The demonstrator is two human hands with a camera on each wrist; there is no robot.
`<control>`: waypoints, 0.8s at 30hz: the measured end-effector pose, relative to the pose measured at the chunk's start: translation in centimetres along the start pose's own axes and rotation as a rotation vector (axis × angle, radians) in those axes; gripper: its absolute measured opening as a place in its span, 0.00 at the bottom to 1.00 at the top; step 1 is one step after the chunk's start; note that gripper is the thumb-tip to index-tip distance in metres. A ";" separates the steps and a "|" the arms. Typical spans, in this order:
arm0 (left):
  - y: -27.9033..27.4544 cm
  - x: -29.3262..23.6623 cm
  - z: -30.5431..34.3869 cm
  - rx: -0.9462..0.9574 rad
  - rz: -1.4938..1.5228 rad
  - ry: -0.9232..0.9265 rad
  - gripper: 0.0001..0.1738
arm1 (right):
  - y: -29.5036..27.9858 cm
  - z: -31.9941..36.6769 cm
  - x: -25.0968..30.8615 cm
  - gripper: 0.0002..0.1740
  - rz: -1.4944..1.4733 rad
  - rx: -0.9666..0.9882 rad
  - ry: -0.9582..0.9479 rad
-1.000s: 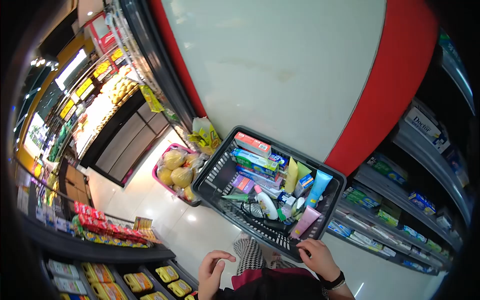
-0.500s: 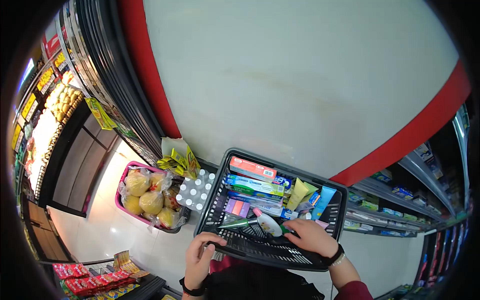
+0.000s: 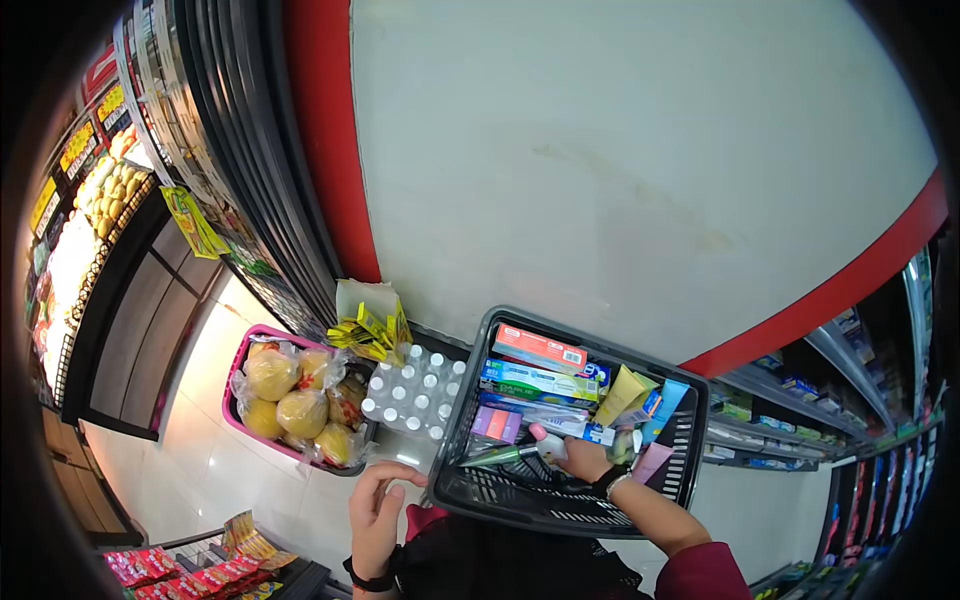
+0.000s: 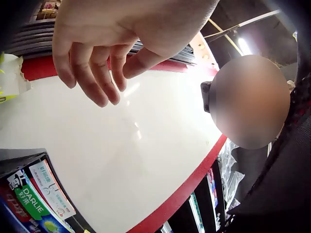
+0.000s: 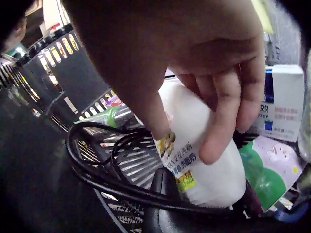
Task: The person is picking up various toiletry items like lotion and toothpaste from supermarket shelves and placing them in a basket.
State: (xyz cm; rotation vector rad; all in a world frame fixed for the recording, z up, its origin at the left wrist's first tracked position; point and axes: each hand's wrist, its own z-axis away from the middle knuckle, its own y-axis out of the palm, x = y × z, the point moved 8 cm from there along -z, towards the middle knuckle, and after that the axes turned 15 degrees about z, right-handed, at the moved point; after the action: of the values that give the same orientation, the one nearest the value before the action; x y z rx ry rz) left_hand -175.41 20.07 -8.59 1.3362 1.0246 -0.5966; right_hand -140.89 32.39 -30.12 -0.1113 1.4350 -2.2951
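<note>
My right hand (image 3: pixel 585 460) reaches down into a dark grey shopping basket (image 3: pixel 560 524). In the right wrist view its thumb and fingers grip a white lotion bottle (image 5: pixel 216 187) with Chinese print; the head view shows the bottle's pink cap (image 3: pixel 538 431). A black cable (image 5: pixel 146 193) loops beside the bottle. Around it lie a Darlie toothpaste box (image 3: pixel 540 380), an orange-and-white box (image 3: pixel 540 348), a yellow-green tube (image 3: pixel 622 393), a blue tube (image 3: pixel 665 410) and a pink tube (image 3: pixel 652 462). My left hand (image 3: pixel 376 512), fingers loosely bent, holds nothing just left of the basket's near corner.
Left of the basket stand a pack of white-capped bottles (image 3: pixel 415 392) and a pink-rimmed basket (image 3: pixel 238 375) of bagged yellow fruit. Yellow packets (image 3: pixel 370 330) sit behind them. A white wall (image 3: pixel 620 180) rises behind; stocked shelves (image 3: pixel 790 405) line the right side.
My right hand has gone from the basket's near rim down inside and taken hold of the white bottle. My left hand has moved slightly left of the basket. The head view has turned.
</note>
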 end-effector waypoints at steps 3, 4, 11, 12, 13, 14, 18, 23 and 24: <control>-0.1 0.0 -0.4 -0.011 0.009 -0.016 0.09 | -0.7 -0.4 -0.4 0.25 -0.041 -0.050 -0.005; -0.2 -0.1 -0.6 -0.004 0.005 -0.015 0.09 | -1.2 -0.5 -0.1 0.25 -0.074 -0.068 -0.042; 2.2 0.5 -3.4 0.136 -0.015 -0.055 0.10 | -12.3 4.9 0.1 0.21 -0.108 -0.211 -0.142; 2.8 0.7 -3.8 0.178 -0.026 -0.066 0.11 | -14.9 6.2 0.7 0.21 -0.221 -0.284 -0.189; 3.5 1.0 -4.2 0.198 -0.028 -0.071 0.11 | -17.4 7.6 1.2 0.20 -0.332 -0.359 -0.237; 4.8 1.3 -4.5 0.266 -0.038 -0.060 0.13 | -19.6 9.0 1.6 0.21 -0.411 -0.389 -0.240; 7.7 2.2 -5.1 0.520 -0.046 -0.091 0.31 | -24.3 12.1 5.8 0.24 -0.836 -0.327 -0.364; 12.2 3.5 -4.4 0.919 -0.127 -0.128 0.47 | -25.6 12.2 9.3 0.26 -0.956 -0.241 -0.593; 12.2 3.6 -4.1 0.930 -0.130 -0.132 0.47 | -25.3 11.9 10.1 0.26 -0.976 -0.201 -0.608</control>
State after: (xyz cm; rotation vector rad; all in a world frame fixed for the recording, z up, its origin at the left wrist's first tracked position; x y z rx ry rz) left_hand -164.47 27.02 -5.31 1.9943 0.7338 -1.3420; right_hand -154.51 27.86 -4.16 -1.7289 1.4031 -2.3769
